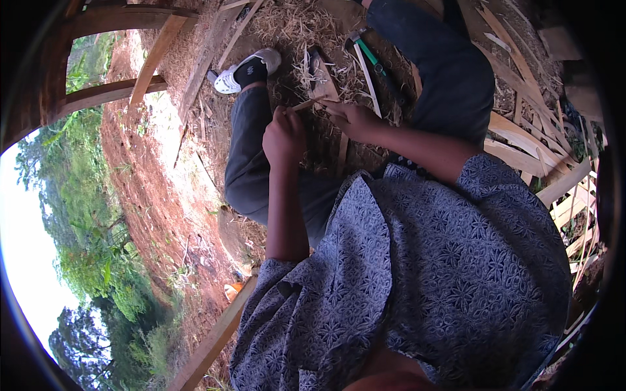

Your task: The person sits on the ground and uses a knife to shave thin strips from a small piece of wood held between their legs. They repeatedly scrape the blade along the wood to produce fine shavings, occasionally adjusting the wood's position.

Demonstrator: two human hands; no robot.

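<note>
My left hand [285, 135] is closed like a fist around one end of a thin wooden stick [307, 103]. The stick slants up to the right, toward my right hand [357, 122]. Fingers of the right hand are drawn together at the stick's other end; whether they also hold a small tool there is too small to tell. Just beyond both hands a flat wooden piece [322, 79] with a dark far end lies on the ground between my legs. Shavings lie on and around it.
A hammer [366, 55] with a green and black handle lies beyond my right hand, beside a pale strip of wood [367, 79]. Split wood pieces [521, 144] are piled at the right. Wooden beams [160, 55] stand at the left, before a red earth slope [147, 195].
</note>
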